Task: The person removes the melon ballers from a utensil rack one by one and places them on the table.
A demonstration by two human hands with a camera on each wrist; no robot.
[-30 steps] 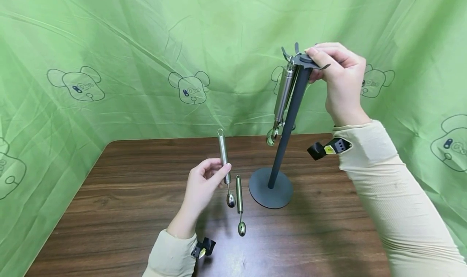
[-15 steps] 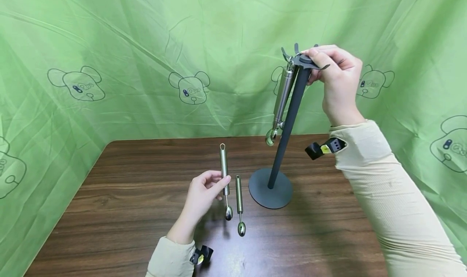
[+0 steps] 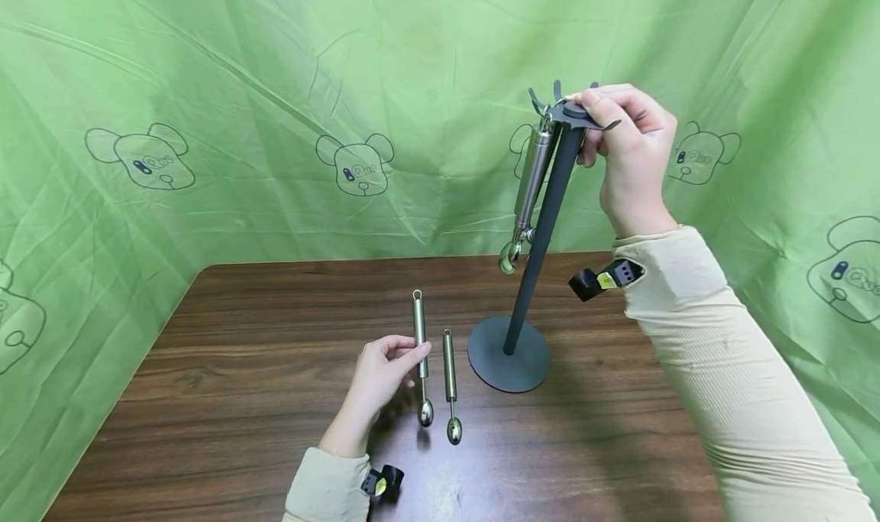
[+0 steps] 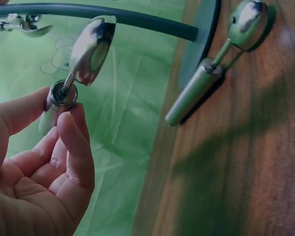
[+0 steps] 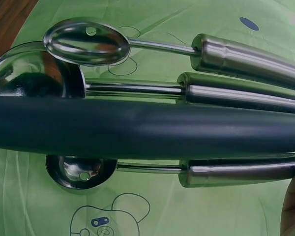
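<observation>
My left hand (image 3: 381,373) pinches a steel melon baller (image 3: 418,319) by its handle, thumb on the near side. Its scoop (image 4: 92,51) points toward me, and the tool is off the table in the left wrist view. A second melon baller (image 3: 450,365) lies on the table just to its right. My right hand (image 3: 635,151) grips the top of a dark grey utensil stand (image 3: 543,235) between thumb and fingers. From its hooks hang three steel scoops, one a small oval scoop (image 5: 88,42) with a hole. The far fingers of the right hand are partly hidden.
The stand's round base (image 3: 509,369) rests on a brown wooden table (image 3: 241,377). Behind the table hangs a green curtain (image 3: 275,63) printed with animal heads. A small black camera (image 3: 598,280) sits on the right wrist.
My left hand has lowered the melon baller toward the table, nearer to me and slightly left. The right hand stays on the stand, its wrist shifted a little left.
</observation>
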